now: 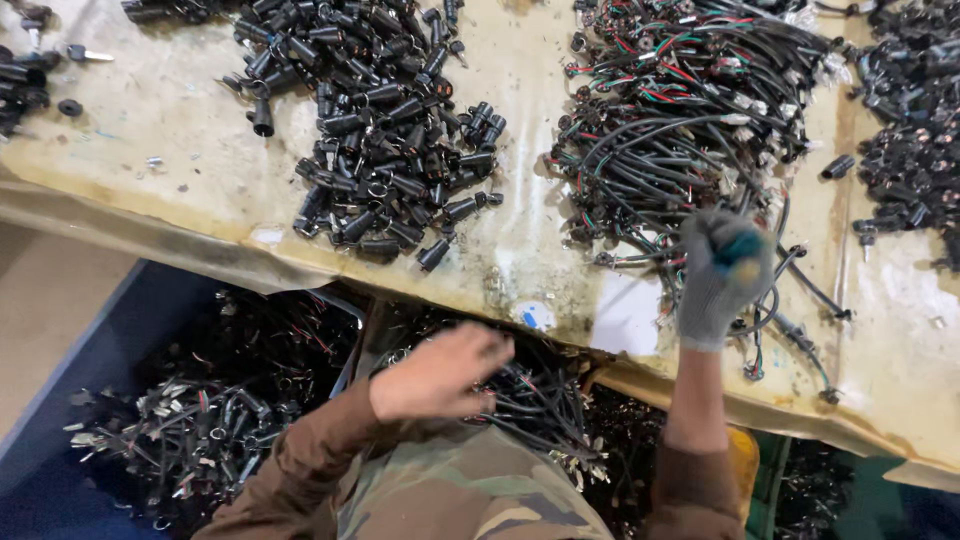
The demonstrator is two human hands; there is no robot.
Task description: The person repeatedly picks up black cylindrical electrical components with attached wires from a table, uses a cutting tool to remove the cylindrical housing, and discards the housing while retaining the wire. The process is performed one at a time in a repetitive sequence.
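Note:
My right hand, in a grey knit glove with a teal fingertip, is closed into a fist at the near edge of a pile of black cables with red and green wires. Black cable loops trail from under it. My left hand is bare and blurred. It hovers below the table edge over a bundle of black cables with metal ends in my lap. Whether the left hand holds anything is unclear.
A heap of small black cylindrical connectors lies on the stained table covering. More black parts sit at the far right. A blue bin at lower left holds finished wired pieces.

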